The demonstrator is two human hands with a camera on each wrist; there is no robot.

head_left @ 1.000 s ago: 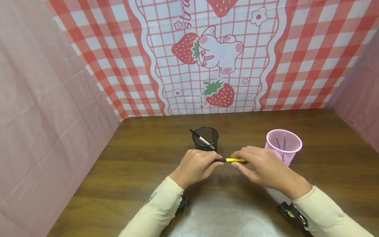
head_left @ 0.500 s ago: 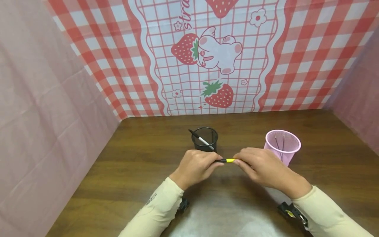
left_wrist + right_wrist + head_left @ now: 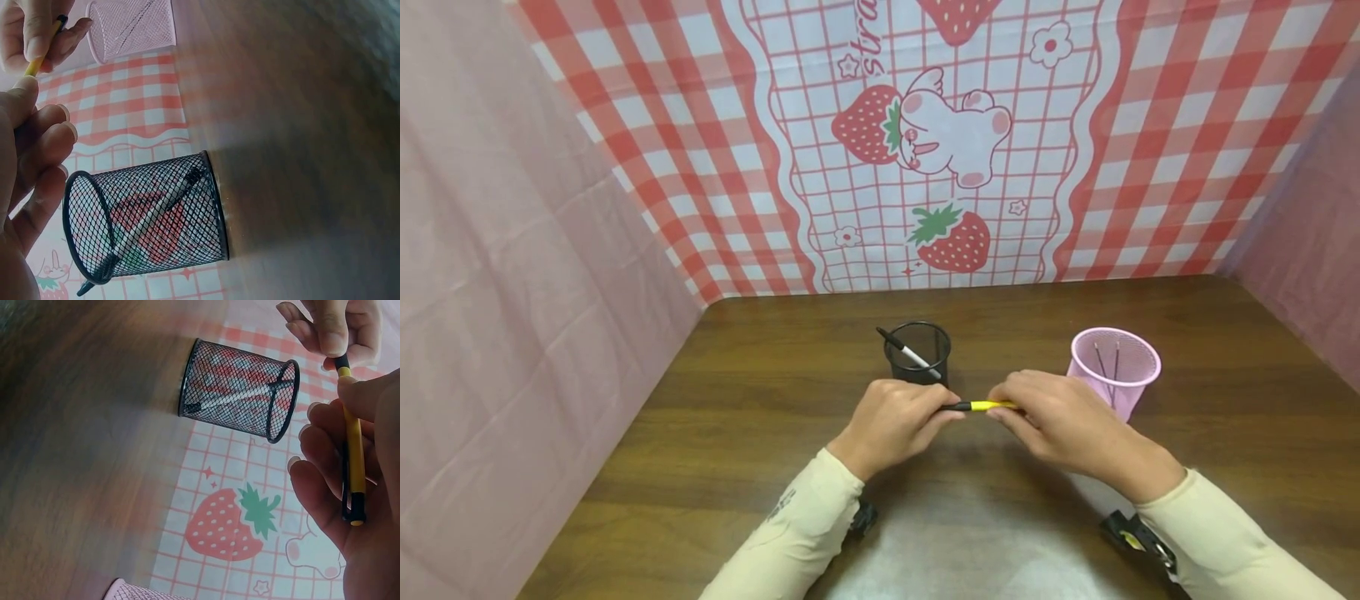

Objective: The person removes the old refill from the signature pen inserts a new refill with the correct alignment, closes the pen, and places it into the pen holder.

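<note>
A yellow pen with black ends (image 3: 981,406) lies level between the two hands, above the wooden table. My left hand (image 3: 891,423) pinches its black end. The right hand (image 3: 1067,425) holds the yellow barrel (image 3: 354,447) between thumb and fingers, and the clip and rear end show along the palm in the right wrist view. Behind the left hand stands a black mesh pen cup (image 3: 919,369), with a black-and-white marker (image 3: 917,357) leaning in it. A pink mesh cup (image 3: 1116,384), holding two thin dark sticks (image 3: 1105,362), stands behind the right hand, which partly hides it.
The brown wooden table (image 3: 715,467) reaches back to a red-and-white checked cloth (image 3: 715,167) with strawberries printed on it. Pinkish cloth walls (image 3: 535,292) border it on the left and right. A dark camera mount (image 3: 1138,537) sits under the right wrist.
The right thumb and fingers move along the barrel, first toward the left hand, then slightly back, so more yellow shows again. The left hand stays almost still; both cups stand unmoved.
</note>
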